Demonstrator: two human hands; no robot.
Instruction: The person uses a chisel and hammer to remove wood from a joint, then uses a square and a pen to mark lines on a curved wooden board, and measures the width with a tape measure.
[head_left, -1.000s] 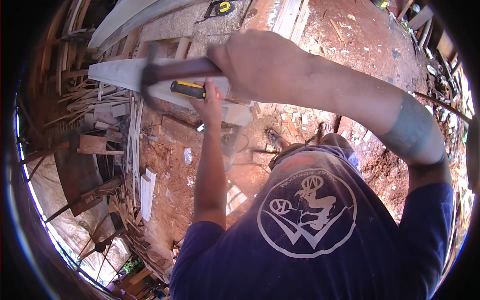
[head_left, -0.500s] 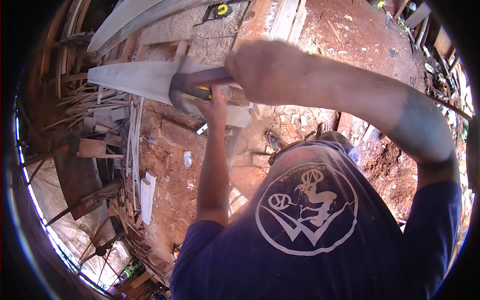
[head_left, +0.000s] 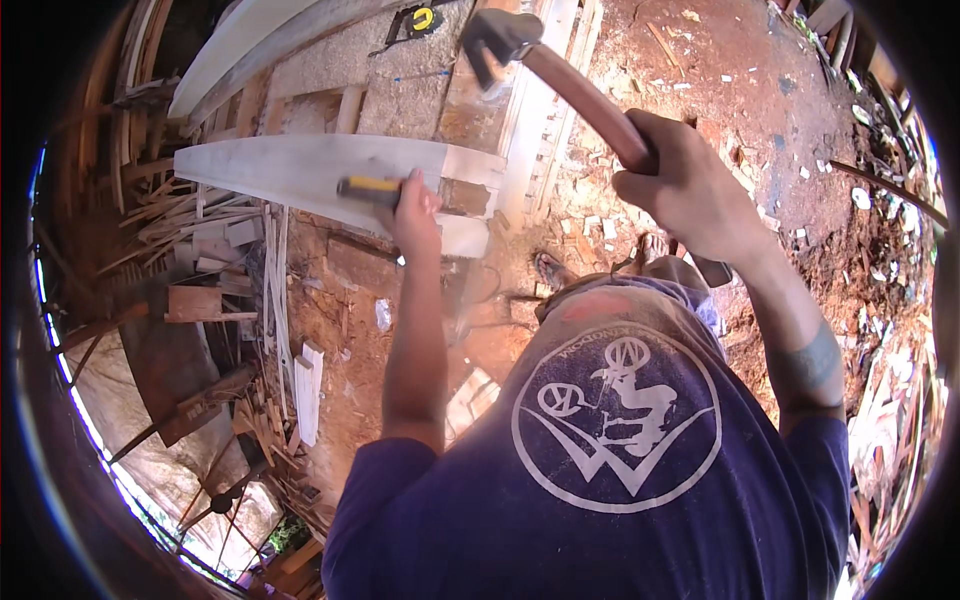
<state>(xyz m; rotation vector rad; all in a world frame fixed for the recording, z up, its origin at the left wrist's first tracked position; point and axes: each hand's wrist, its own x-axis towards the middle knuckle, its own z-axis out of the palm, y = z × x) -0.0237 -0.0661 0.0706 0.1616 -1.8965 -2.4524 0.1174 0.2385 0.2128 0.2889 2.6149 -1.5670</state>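
My right hand (head_left: pixel 695 195) is closed round the wooden handle of a claw hammer (head_left: pixel 590 95), raised to the right of the work with its dark head at the far end. My left hand (head_left: pixel 415 222) grips a chisel (head_left: pixel 370 189) with a black and yellow handle, slightly smeared by motion. Its blade cannot be made out. Beneath the chisel lies a long pale board (head_left: pixel 290 165), narrowing toward the left. A brownish patch (head_left: pixel 466 196) shows near the board's right end, close to my left hand.
A yellow and black tape measure (head_left: pixel 422 19) lies on planks at the back. Thin wood strips (head_left: pixel 272 300) and offcuts are heaped at the left. A curved plank (head_left: pixel 240 50) stands at the far left. Wood chips litter the reddish ground (head_left: pixel 720 80) at the right.
The hammer has swung up and right, away from the chisel beside my left hand. My left hand still holds the chisel and has shifted slightly.
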